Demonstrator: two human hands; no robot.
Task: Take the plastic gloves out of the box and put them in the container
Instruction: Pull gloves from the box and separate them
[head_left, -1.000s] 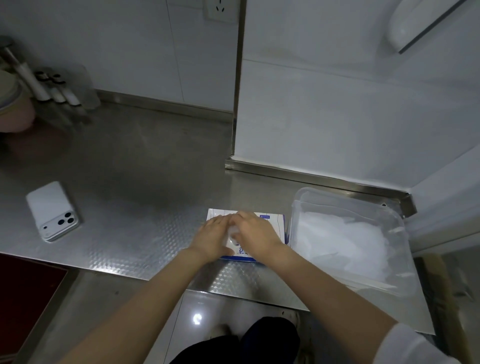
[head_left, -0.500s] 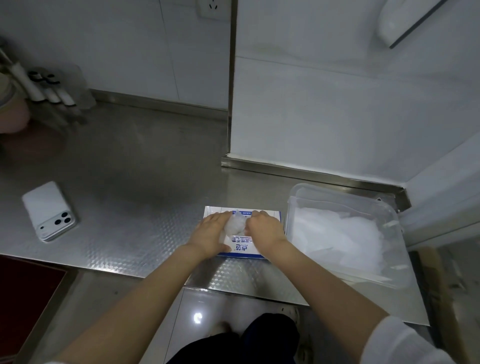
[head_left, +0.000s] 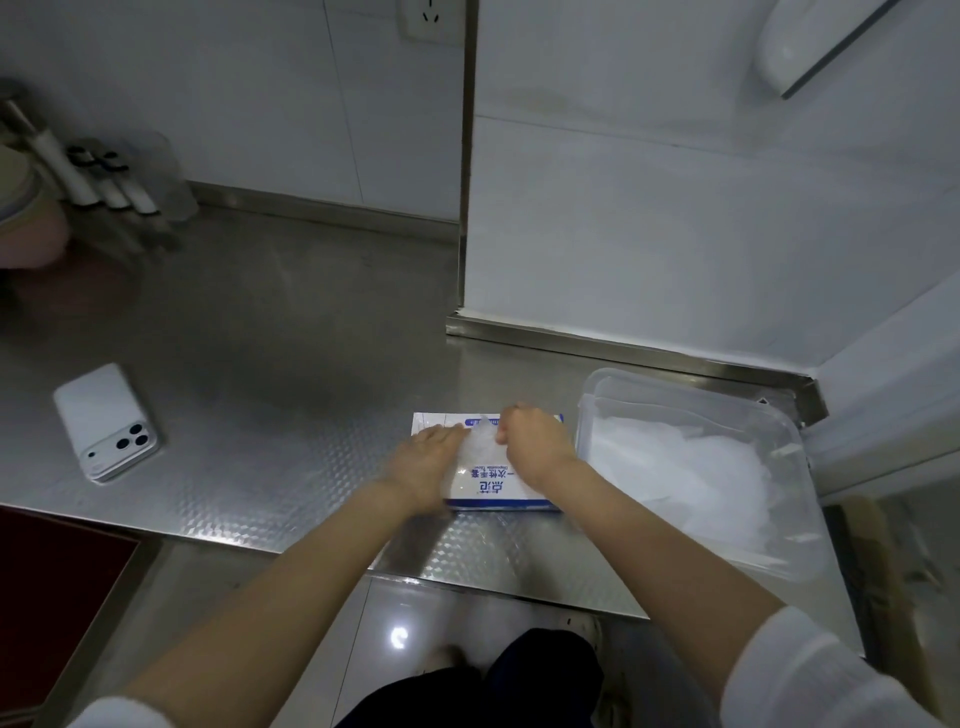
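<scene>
Spanning the frame, the steel worktop has open room at centre and upper left. At lower right the clear container sits just beside the box, near the worktop's front edge. The left hand presses flat on the box. Just beside it, the right hand pinches plastic gloves above the box.

**Steel counter in a white-walled corner**

A patterned stainless steel counter runs along white tiled walls, edged at the back by a metal skirting strip. A white socket sits high beside a vertical metal trim. Below, glossy floor tiles carry a bright glint of light, and a dark red surface lies at the left.
</scene>
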